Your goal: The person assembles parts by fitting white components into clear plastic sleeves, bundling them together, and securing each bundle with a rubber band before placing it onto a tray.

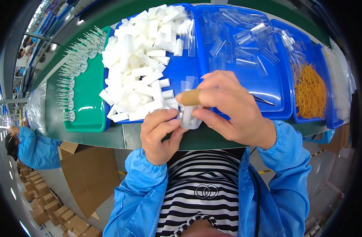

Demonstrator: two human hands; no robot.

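In front of me, over the table's near edge, both hands meet on a clear plastic tubular piece (194,123) with whitish parts inside; its exact kind is hard to make out. My left hand (160,136) pinches its lower left side with thumb and fingertips. From the right, my right hand (232,108) grips it with thumb and fingers, and a tan finger cover (190,97) is wrapped on one finger there. Above that finger a clear flared end (188,82) sticks up. Beyond my left hand lies a heap of white foam-like cylinders (139,63) in a blue tray (177,71).
A green tray (86,106) at the left has clear stemmed pieces (71,71) along its edge. Another blue tray (264,106) holds clear tubes (246,63) and a dark slim tool (264,101). Yellow-orange rubber bands (310,93) fill a tray further right. Cardboard boxes (90,173) stand left.
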